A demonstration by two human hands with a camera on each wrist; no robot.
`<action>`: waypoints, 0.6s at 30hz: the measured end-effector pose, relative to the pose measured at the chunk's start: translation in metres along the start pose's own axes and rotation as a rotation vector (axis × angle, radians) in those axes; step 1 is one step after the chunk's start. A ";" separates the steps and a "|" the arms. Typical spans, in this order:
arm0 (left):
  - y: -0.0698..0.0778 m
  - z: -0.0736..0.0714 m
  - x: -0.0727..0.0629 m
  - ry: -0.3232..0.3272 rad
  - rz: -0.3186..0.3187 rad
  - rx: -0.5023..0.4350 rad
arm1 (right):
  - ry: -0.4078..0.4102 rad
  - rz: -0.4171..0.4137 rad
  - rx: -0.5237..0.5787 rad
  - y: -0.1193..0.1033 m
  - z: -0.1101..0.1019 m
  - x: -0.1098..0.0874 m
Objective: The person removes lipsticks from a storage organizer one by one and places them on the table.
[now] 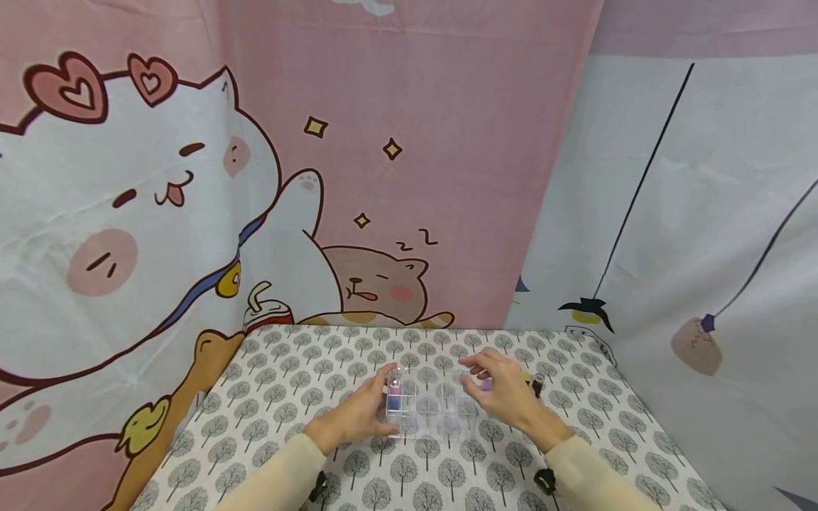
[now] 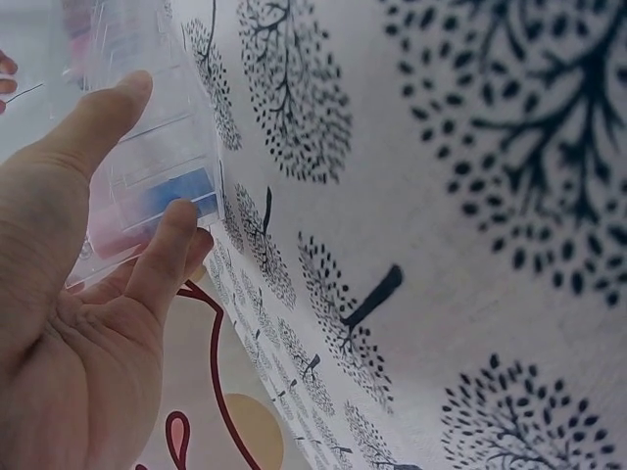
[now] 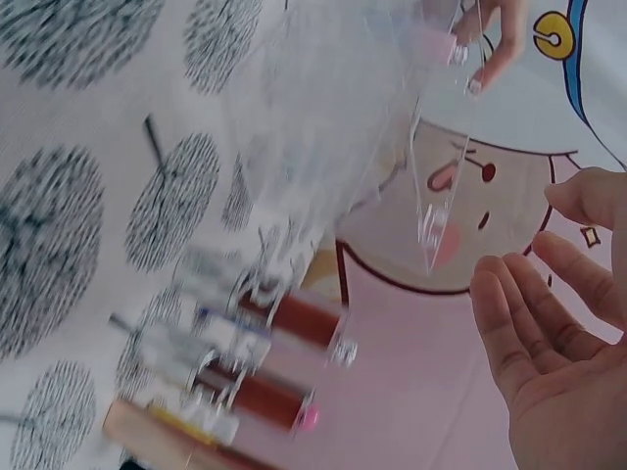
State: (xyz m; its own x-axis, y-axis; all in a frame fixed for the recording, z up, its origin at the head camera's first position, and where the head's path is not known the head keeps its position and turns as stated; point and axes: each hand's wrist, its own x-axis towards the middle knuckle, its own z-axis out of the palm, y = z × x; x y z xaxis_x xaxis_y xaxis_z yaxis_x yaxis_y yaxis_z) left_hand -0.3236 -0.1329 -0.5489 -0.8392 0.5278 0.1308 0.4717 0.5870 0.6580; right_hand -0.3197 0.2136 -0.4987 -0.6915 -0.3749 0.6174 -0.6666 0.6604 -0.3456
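Note:
A clear plastic organizer box [image 1: 429,404] with divided compartments stands on the patterned cloth. My left hand [image 1: 364,408] grips its left end, thumb on the near side and fingers on the far side. Inside that end sit a pink and a blue item [image 2: 181,191], close behind the left fingers. Beside the box's right end, my right hand [image 1: 501,389] is raised with loosely bent fingers and nothing in them. In the right wrist view, its fingers [image 3: 509,313] are apart from the box.
Several lip gloss tubes [image 3: 265,397] lie on the cloth right of the box, with a peach-coloured tube [image 3: 147,431] near them. A purple item [image 1: 486,384] shows by the right hand. Dark small objects [image 1: 545,480] sit near the forearms. A cartoon-printed curtain [image 1: 447,177] hangs behind the table.

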 end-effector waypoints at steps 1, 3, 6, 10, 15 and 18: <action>0.000 0.000 0.000 0.000 0.000 0.005 | -0.011 0.000 0.008 -0.002 0.003 0.002; 0.000 0.000 0.000 0.000 0.001 0.017 | -0.036 0.007 0.033 -0.006 0.010 0.006; 0.000 0.000 0.000 -0.001 0.002 0.018 | -0.078 0.017 0.065 -0.011 0.021 0.010; 0.000 0.000 0.000 0.002 0.002 0.003 | -0.113 0.010 0.072 -0.017 0.034 0.015; 0.000 0.000 -0.003 0.001 0.006 -0.033 | -0.154 0.000 0.091 -0.025 0.049 0.022; 0.000 -0.001 -0.003 0.006 0.023 -0.037 | -0.175 0.006 0.112 -0.028 0.058 0.026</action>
State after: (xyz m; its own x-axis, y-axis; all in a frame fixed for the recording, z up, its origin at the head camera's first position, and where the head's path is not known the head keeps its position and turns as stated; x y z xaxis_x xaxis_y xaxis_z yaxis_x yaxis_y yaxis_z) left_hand -0.3211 -0.1354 -0.5490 -0.8299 0.5373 0.1503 0.4805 0.5513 0.6820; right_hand -0.3355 0.1476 -0.5136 -0.7271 -0.4846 0.4864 -0.6821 0.5904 -0.4315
